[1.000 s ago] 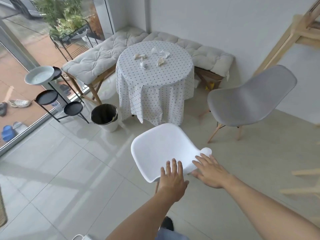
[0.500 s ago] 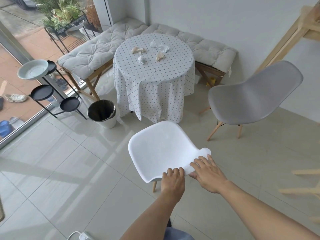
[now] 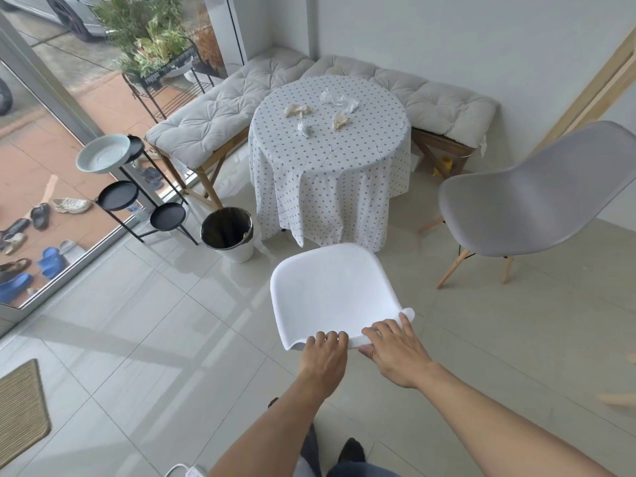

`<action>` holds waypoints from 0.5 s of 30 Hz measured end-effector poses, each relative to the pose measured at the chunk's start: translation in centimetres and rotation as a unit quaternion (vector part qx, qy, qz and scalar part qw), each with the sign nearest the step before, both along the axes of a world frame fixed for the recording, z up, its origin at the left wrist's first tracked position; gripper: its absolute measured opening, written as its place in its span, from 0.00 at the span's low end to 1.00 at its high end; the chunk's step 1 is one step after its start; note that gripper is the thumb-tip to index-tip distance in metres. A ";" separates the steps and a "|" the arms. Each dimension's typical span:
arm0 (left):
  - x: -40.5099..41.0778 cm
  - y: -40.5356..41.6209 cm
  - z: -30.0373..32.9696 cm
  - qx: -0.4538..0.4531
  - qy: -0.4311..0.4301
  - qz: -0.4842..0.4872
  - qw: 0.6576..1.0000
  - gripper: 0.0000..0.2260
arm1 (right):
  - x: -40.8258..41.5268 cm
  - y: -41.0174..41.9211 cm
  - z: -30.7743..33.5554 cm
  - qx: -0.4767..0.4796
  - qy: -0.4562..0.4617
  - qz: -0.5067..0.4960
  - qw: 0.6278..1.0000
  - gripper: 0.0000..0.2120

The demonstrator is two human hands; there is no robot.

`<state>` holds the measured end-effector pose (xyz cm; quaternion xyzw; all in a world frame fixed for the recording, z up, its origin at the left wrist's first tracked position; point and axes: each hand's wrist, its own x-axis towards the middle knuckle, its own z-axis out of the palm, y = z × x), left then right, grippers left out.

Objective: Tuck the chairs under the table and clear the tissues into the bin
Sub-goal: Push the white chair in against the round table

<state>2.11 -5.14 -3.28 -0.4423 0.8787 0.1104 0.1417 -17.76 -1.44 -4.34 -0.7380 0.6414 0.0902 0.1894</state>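
Observation:
A white chair (image 3: 332, 290) stands on the tiles just short of the round table (image 3: 330, 149), which wears a dotted cloth. My left hand (image 3: 323, 359) and my right hand (image 3: 392, 352) both grip the top edge of its backrest, fingers curled over it. Several crumpled tissues (image 3: 339, 117) lie on the tabletop. A grey chair (image 3: 523, 204) stands at the right, turned away from the table. The bin (image 3: 229, 234), lined with a black bag, sits on the floor left of the table.
Cushioned benches (image 3: 213, 122) wrap the corner behind the table. A black tiered stand (image 3: 118, 196) with a pale bowl stands by the glass door at left. A doormat (image 3: 20, 411) lies at lower left. A wooden frame (image 3: 599, 77) leans at right.
My hands went from flat on the backrest to curled around its top edge. The white chair has moved closer to the table.

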 end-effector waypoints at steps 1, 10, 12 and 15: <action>0.7 -0.6 0.1 -0.003 0.000 0.000 1.000 0.14 | 0.6 -0.5 0.0 0.004 -0.009 -0.002 1.000 0.24; 6.3 -6.6 -0.2 -0.017 -0.014 -0.018 1.000 0.13 | 5.9 -6.0 -0.3 0.031 -0.041 -0.023 0.998 0.20; 7.5 -8.8 -0.5 -0.016 -0.010 -0.025 1.000 0.15 | 7.0 -7.9 -0.2 0.033 -0.042 -0.030 0.998 0.19; 9.2 -12.4 -0.6 -0.008 -0.005 -0.038 0.999 0.16 | 8.7 -10.8 -0.1 0.033 -0.039 -0.042 0.998 0.20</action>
